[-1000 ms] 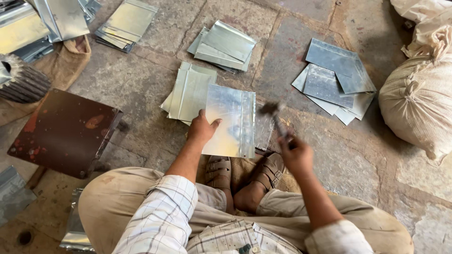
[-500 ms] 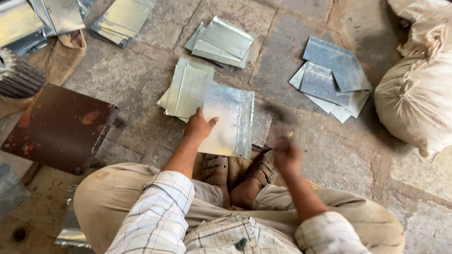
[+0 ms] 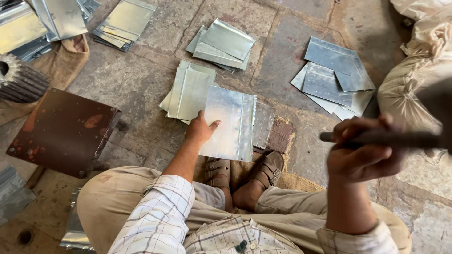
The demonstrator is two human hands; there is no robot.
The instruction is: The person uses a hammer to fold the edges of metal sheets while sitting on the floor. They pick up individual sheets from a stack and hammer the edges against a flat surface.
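Observation:
I sit on a stone floor with my sandalled feet [image 3: 245, 171] together in front of me. My left hand [image 3: 200, 129] presses flat on a shiny rectangular metal sheet [image 3: 230, 122] that has a folded ridge along its right side. My right hand [image 3: 362, 157] is raised close to the camera, shut on the dark handle of a hammer [image 3: 391, 138]; the hammer head is blurred at the right edge. The sheet lies partly over a reddish block [image 3: 280, 136].
Stacks of cut metal sheets lie around: one [image 3: 188, 91] beside my left hand, one [image 3: 223, 44] farther back, loose ones [image 3: 334, 77] at the right, more [image 3: 122, 21] at top left. A rusty brown plate [image 3: 61, 131] sits left. A cloth sack [image 3: 414, 80] bulges at right.
My right hand has swung the hammer up from the sheet's right edge toward the camera. My left hand stays pressed on the sheet.

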